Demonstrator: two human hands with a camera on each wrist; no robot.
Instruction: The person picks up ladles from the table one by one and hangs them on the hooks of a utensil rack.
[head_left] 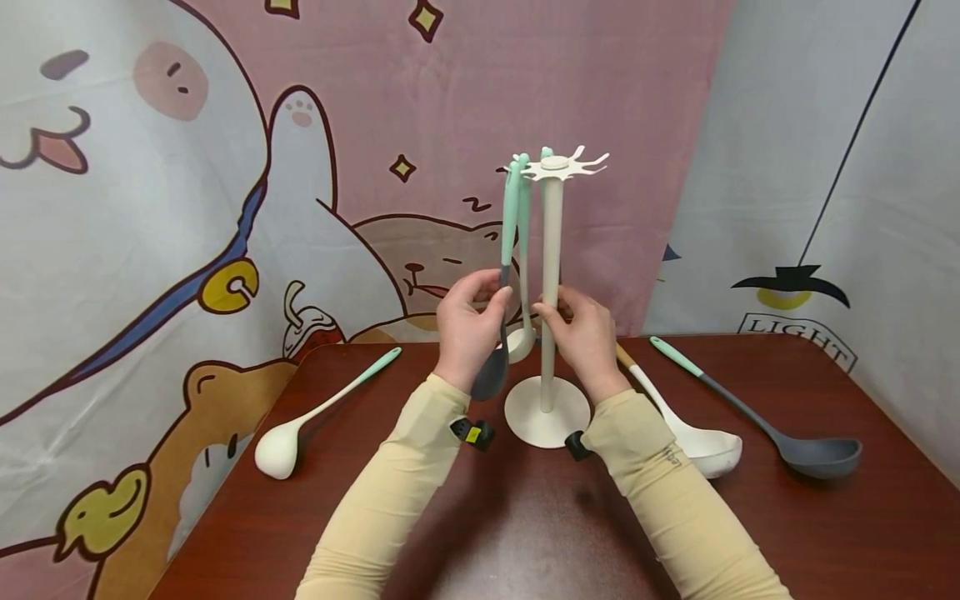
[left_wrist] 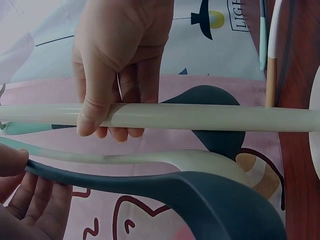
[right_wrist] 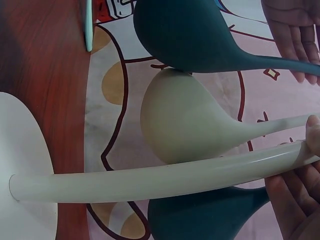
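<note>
A cream utensil stand point(head_left: 551, 242) rises from a round base on the table, with a ring of hooks on top. My right hand point(head_left: 588, 342) grips its pole partway up, thumb across the front in the left wrist view. With thumb and fingers my left hand point(head_left: 465, 329) pinches the neck of a dark grey ladle point(left_wrist: 215, 200); its mint handle reaches up to the hooks. Just behind it hangs a white ladle point(right_wrist: 182, 117) with a mint handle. Another dark grey utensil point(right_wrist: 210, 212) hangs beyond the pole, partly hidden by it.
On the table point(head_left: 360, 500) a white ladle point(head_left: 277, 450) with a mint handle lies at the left. At the right lie a white ladle point(head_left: 705, 446) with a wooden handle, partly behind my right arm, and a dark grey ladle point(head_left: 817, 457). A printed cloth point(head_left: 615, 75) hangs behind.
</note>
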